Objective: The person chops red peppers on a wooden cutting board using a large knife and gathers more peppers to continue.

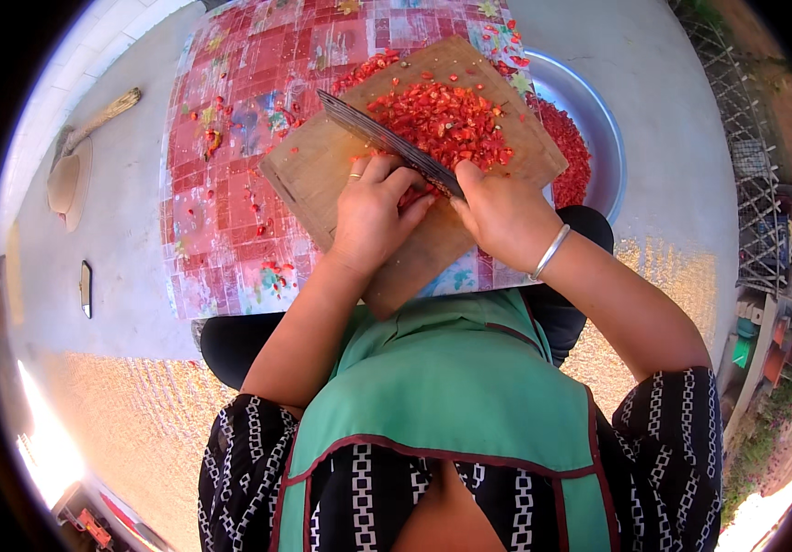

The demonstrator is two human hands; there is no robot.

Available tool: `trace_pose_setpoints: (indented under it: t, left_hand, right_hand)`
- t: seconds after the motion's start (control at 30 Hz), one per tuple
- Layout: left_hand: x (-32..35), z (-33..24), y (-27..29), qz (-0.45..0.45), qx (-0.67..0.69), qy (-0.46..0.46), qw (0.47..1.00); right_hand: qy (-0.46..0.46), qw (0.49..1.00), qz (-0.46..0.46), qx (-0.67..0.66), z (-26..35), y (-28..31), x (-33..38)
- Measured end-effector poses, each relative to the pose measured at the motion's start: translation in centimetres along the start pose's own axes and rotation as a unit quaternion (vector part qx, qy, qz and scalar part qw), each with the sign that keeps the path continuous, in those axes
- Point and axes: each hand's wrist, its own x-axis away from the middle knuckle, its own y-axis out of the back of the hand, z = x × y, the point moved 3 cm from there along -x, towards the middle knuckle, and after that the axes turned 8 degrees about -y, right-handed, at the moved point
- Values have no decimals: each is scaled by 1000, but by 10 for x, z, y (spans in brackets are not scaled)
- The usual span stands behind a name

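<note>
Wearing a green apron (451, 377) with dark red trim over my black-and-white patterned sleeves, I bend over a wooden cutting board (405, 276) that lies askew, its near corner reaching the apron. My right hand (504, 219), a silver bangle (552, 251) at its wrist, is clenched around the handle end of a broad dark knife (382, 141), whose blade slants away to my left across the board. My left hand (373, 213) (the one with the ring (355, 175)) is curled beside the blade, fingers bent over a few red pieces; how firmly they are held I cannot tell. Just beyond the blade, chopped red chillies (442, 120) lie heaped on the board's far half. Under the board spreads a red checked tablecloth (202, 170), scattered with loose red bits. Right of it, partly behind the board, sits a metal basin (611, 138) with more chopped red pieces inside. Farther left, on the grey floor (133, 221), lie a small knife-like tool (86, 288) and a wooden-handled object (106, 115).
</note>
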Motion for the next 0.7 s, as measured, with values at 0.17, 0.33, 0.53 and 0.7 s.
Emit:
trace_pose_setpoints:
  t: [0.17,0.33,0.53,0.7]
  left_hand:
    - [1,-13,2,25,-62,15,998]
    - [4,-3,-1,3,-65,-2,998]
    - [-8,-1,14,64,-85,-40,994]
    - [-9,11,13,65,51,6,997]
  right_hand:
    - [25,1000,13,-11,-2,-1,-3]
    - [29,999,34,-8,-9,23,3]
    - [36,999,-13,-37,-18,-4,1]
    - [21,999,1,-27,-11,-6,4]
